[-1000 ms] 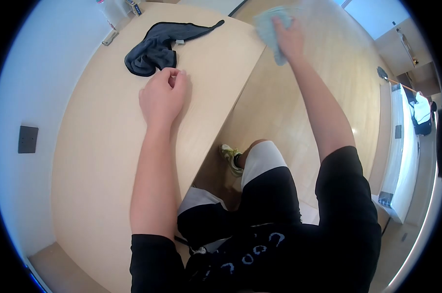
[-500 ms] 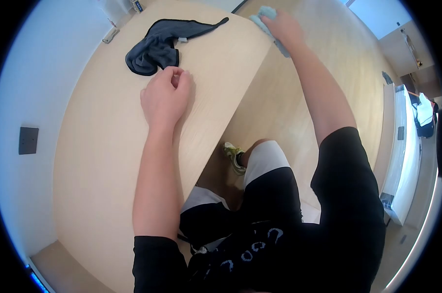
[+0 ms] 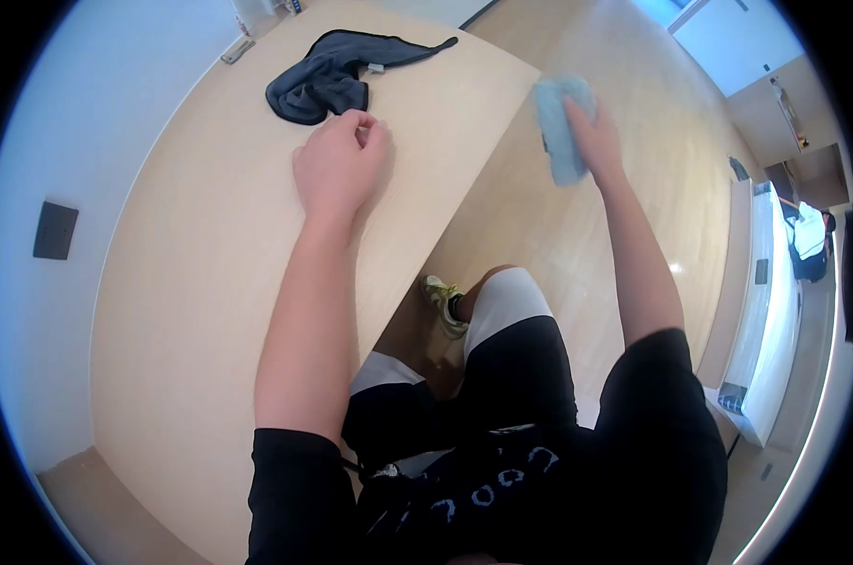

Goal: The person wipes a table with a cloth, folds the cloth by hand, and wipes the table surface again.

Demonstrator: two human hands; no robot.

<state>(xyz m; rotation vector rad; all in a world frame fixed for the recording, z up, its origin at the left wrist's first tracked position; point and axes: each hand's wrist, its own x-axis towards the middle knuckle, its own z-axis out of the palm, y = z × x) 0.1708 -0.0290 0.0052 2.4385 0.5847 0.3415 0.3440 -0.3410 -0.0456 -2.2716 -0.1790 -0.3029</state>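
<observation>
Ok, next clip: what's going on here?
A person has a light blue cloth in the grip of the right hand, held out past the edge of a pale wooden table, with the floor behind it in the view. The left hand rests loosely curled on the tabletop, right by a crumpled dark grey cloth; whether it touches that cloth is hard to tell.

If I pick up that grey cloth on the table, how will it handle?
The grey cloth is probably floppy: it lies in loose folds. It looks like soft fabric, so likely light. Pushed along the table, it would probably bunch rather than roll, since it's partly crumpled.
</observation>
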